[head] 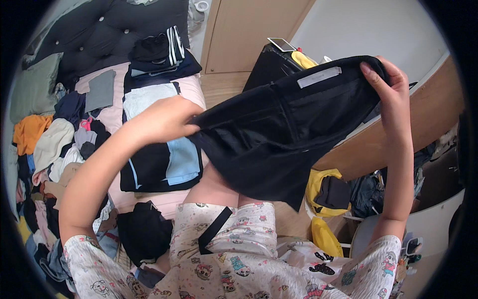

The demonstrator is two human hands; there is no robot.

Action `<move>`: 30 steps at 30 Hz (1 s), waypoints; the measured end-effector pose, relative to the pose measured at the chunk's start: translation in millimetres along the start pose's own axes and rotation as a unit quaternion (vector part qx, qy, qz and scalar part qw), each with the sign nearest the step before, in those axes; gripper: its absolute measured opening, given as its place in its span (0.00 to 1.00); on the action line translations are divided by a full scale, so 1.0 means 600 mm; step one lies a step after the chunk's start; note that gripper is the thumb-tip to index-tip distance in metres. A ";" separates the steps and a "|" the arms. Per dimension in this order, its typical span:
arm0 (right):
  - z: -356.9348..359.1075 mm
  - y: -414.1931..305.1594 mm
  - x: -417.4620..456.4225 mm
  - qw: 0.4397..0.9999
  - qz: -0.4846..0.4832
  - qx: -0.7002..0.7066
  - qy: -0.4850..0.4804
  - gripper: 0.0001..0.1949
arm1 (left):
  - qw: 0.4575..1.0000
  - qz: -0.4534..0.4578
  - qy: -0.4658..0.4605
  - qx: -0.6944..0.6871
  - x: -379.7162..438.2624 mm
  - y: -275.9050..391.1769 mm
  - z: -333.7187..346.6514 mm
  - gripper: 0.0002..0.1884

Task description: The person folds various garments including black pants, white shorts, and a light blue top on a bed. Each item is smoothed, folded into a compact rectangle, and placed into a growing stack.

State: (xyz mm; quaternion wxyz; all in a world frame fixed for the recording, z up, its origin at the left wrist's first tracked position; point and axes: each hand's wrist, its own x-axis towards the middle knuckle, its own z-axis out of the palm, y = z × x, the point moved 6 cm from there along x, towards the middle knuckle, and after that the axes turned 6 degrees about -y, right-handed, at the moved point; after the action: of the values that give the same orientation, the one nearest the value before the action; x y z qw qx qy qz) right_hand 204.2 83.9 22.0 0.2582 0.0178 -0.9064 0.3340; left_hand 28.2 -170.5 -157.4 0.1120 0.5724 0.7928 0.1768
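A black garment (257, 138), skirt-like in shape, is stretched between my hands above my lap. My left hand (175, 117) pinches one end of its waistband, slightly blurred. The opposite end is gripped by my right hand (392, 82), thumb on the inner side. A white label (319, 77) is sewn inside the waistband near that hand, and the lower edge hangs loose over my knees. Across my patterned shorts lies a black fabric strip (214, 231). Beside my left thigh rests a bundled black cloth (143, 233).
Folded clothes, including a light blue piece (183, 160) and a striped black stack (157, 48), lie on the bed. A heap of mixed clothing (52, 149) spreads at far left. At right are a yellow bag (312, 187) holding dark cloth and a curved wooden panel (422, 127).
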 end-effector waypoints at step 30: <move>-0.078 0.012 -0.025 0.992 0.065 0.107 0.009 0.18 | 0.967 0.049 0.248 0.012 -0.113 -0.002 -0.153 0.13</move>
State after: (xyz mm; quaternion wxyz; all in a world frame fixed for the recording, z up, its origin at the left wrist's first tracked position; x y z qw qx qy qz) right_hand 236.9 116.0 40.5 0.2407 -0.0166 -0.8624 0.4449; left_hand 13.8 -249.1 -75.7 -0.1042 0.5503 0.7686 0.3091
